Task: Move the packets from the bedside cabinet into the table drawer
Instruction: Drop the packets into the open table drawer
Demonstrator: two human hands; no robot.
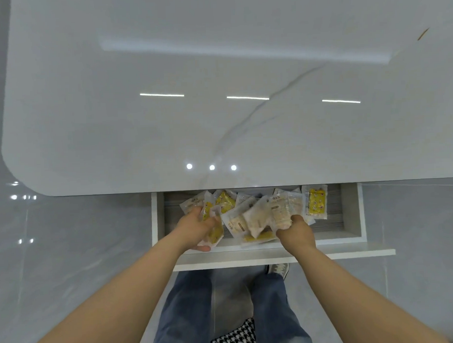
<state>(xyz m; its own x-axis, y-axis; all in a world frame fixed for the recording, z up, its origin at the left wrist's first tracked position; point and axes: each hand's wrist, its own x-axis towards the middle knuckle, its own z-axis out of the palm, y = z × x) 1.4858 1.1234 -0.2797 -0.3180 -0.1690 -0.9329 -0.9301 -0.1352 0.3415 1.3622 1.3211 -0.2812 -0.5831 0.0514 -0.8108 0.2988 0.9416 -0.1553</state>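
Left hand (196,228) and right hand (297,233) grip crinkly plastic packets (258,219) in white drawer (338,241).

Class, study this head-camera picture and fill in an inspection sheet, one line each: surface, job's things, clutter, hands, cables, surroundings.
Surface: white table top, glossy, grey-veined, reflecting ceiling lights.
Job's things: packets, some clear and some yellow, heaped in the open drawer under the table edge; the bedside cabinet is not in view.
Clutter: nothing seen.
Hands: left hand grips packets at the left of the heap; right hand grips packets towards its right.
Cables: nothing seen.
Surroundings: glossy grey tiled floor; the person's jeans and one shoe below the drawer.
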